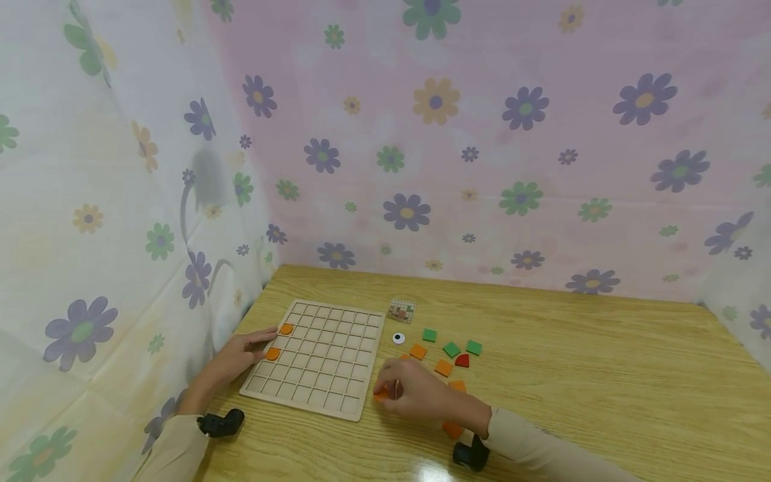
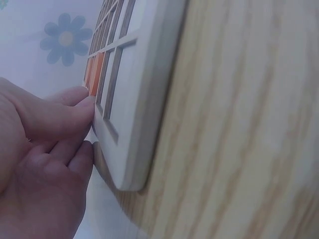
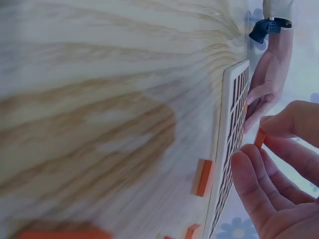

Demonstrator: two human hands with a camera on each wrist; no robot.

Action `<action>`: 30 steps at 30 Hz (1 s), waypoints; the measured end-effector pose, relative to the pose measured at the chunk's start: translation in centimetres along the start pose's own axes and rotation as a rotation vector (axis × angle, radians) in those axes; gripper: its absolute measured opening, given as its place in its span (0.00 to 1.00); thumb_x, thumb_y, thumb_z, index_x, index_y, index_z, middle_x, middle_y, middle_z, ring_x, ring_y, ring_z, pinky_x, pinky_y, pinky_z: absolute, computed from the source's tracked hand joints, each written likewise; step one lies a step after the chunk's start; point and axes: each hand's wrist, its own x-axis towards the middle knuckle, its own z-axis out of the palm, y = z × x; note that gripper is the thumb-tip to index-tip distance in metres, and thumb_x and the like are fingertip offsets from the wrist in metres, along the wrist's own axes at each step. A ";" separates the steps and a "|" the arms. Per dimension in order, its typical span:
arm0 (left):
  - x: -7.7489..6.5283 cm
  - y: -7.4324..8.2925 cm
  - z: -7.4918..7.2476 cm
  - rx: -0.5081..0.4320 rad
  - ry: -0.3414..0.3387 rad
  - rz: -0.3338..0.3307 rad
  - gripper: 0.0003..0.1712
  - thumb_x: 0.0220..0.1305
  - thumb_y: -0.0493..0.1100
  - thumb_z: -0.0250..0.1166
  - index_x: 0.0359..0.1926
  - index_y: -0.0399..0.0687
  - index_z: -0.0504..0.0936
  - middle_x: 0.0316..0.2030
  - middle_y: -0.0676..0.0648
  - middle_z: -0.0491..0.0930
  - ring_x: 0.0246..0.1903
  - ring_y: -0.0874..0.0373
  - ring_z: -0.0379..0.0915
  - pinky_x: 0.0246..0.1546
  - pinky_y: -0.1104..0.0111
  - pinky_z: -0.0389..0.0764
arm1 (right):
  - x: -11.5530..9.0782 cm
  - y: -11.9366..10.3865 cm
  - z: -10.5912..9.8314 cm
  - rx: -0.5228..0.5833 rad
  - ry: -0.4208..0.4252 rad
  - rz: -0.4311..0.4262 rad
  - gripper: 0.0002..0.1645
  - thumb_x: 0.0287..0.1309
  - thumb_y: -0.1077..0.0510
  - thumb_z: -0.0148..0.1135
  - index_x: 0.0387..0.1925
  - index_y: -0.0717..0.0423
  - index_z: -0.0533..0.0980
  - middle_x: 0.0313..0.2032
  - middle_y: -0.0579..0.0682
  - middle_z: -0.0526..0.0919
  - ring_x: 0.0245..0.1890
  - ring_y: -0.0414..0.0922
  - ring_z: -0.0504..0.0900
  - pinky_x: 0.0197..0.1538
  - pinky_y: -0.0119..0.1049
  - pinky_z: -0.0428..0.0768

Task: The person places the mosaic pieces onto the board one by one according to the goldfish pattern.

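A pale wooden grid board (image 1: 359, 412) lies on the table, with two orange rounded pieces, one (image 1: 286, 329) above the other (image 1: 273, 354), in its left column. My left hand (image 1: 243, 351) rests at the board's left edge, fingertips beside those pieces; in the left wrist view its thumb and fingers (image 2: 70, 117) touch the rim. My right hand (image 1: 415, 388) is just right of the board. Between thumb and fingers it pinches a thin orange tile (image 3: 259, 138), seen edge-on in the right wrist view. Another orange tile (image 3: 202, 178) lies on the table close to the board.
Right of the board lie loose orange tiles (image 1: 444, 367), several green tiles (image 1: 430, 335), a red quarter-round piece (image 1: 462, 361) and a white eye piece (image 1: 399, 339). A small patterned card (image 1: 401, 310) sits by the board's far corner. Flowered cloth walls (image 1: 482, 167) surround the table.
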 end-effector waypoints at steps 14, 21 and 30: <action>0.1 -0.5 0.1 0.019 -0.004 -0.005 0.25 0.63 0.29 0.56 0.62 0.31 0.70 0.65 0.35 0.64 0.65 0.37 0.54 0.57 0.66 0.67 | 3.6 -1.4 1.2 0.044 0.004 -0.021 0.06 0.53 0.65 0.65 0.34 0.56 0.84 0.32 0.46 0.79 0.27 0.31 0.76 0.31 0.21 0.75; 0.1 -0.5 0.0 0.007 -0.006 -0.024 0.25 0.63 0.28 0.55 0.62 0.31 0.69 0.65 0.36 0.63 0.66 0.37 0.53 0.59 0.63 0.65 | 5.4 -2.1 2.1 0.053 -0.002 -0.070 0.05 0.54 0.64 0.64 0.34 0.56 0.83 0.32 0.47 0.80 0.27 0.29 0.76 0.32 0.20 0.75; 0.1 -0.3 0.1 0.002 -0.001 -0.026 0.25 0.62 0.27 0.55 0.62 0.30 0.70 0.65 0.35 0.63 0.66 0.37 0.53 0.60 0.53 0.61 | 7.5 -2.5 3.3 0.076 0.013 -0.077 0.06 0.53 0.65 0.64 0.33 0.58 0.84 0.33 0.49 0.82 0.27 0.29 0.77 0.33 0.20 0.75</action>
